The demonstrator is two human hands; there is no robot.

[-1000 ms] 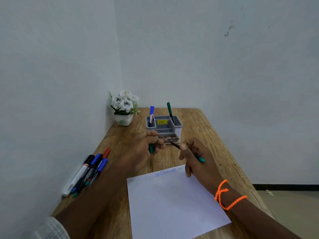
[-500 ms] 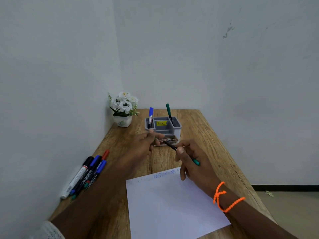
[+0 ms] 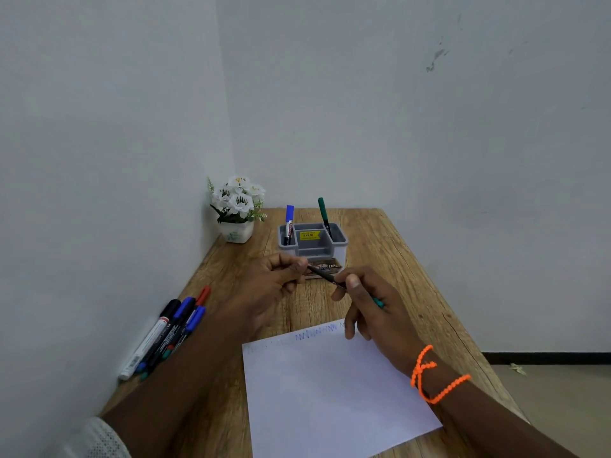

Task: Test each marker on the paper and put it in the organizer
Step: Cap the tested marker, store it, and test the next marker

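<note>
R hand: my right hand pinches the green marker btwn thumb and forefinger, mid-barrel; other fingers hang loosely curled over the far edge of the paper.
L hand: my left hand has fingers curled round the marker's far-left end, thumb tip against it; whether a cap sits under the fingers, cannot tell.
Marker: dark barrel, green tail end pokes out on the right of my R hand; held tilted, above the table, just near of the organizer.
Paper: white paper flat on table, near-centre; blue zigzag scribbles along its far edge.
Organizer: grey organizer at far centre; blue-capped marker upright in far-left compartment, green pen leaning in far-right one; yellow sticker inside.
Untested lot: marker pile at left table edge by the wall, black, blue, red caps.
Misc: flower pot w/ white flowers in far-left corner; orange bracelet on my R wrist.
</note>
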